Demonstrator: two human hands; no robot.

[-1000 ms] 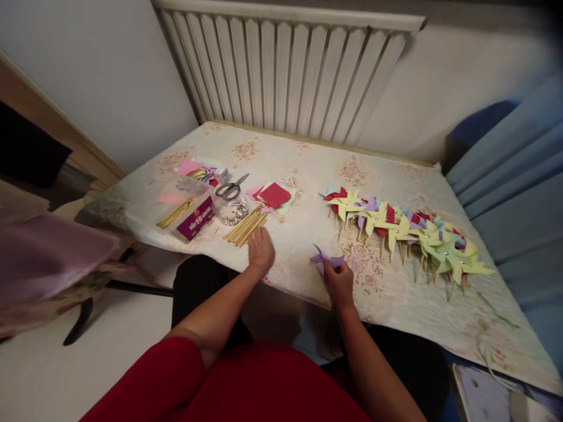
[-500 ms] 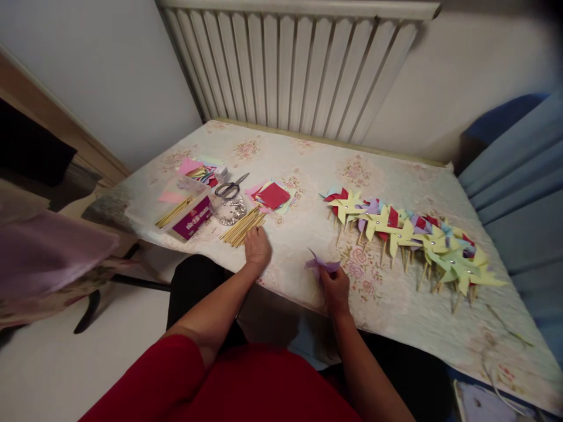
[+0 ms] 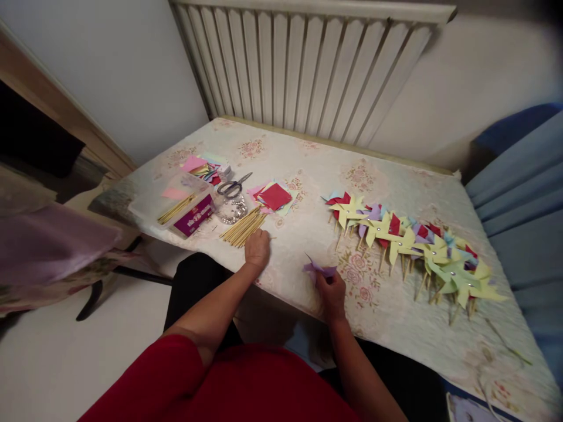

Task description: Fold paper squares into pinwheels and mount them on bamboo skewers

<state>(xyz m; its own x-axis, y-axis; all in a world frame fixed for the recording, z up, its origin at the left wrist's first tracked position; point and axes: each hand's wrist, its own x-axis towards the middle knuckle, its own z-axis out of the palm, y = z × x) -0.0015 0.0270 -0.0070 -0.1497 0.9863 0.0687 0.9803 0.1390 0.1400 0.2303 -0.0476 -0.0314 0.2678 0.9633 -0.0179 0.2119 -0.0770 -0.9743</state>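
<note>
My left hand (image 3: 257, 248) is closed at the right end of a pile of thin wooden sticks (image 3: 243, 227). A short thin tip sticks out past its right side, seemingly one stick in the fingers. My right hand (image 3: 331, 293) pinches a purple paper pinwheel (image 3: 320, 269) just above the table, its blades folded in; the fingertips hide its middle. Next to the sticks are a round clear container of silvery pins (image 3: 231, 210), scissors (image 3: 234, 186) and a stack of coloured paper squares (image 3: 274, 197) topped by a red one.
Finished pinwheels (image 3: 400, 243), yellow, red, purple and blue, lie in a long row on the right. A clear plastic box (image 3: 193, 218) with more sticks stands at the left edge, more coloured paper (image 3: 196, 163) behind it. A radiator (image 3: 303, 70) backs the flowered tablecloth (image 3: 316, 161).
A thin stick tip now shows beside my left hand, which stays by the pile. My right hand keeps its pinch on the purple pinwheel. The view has shifted slightly.
</note>
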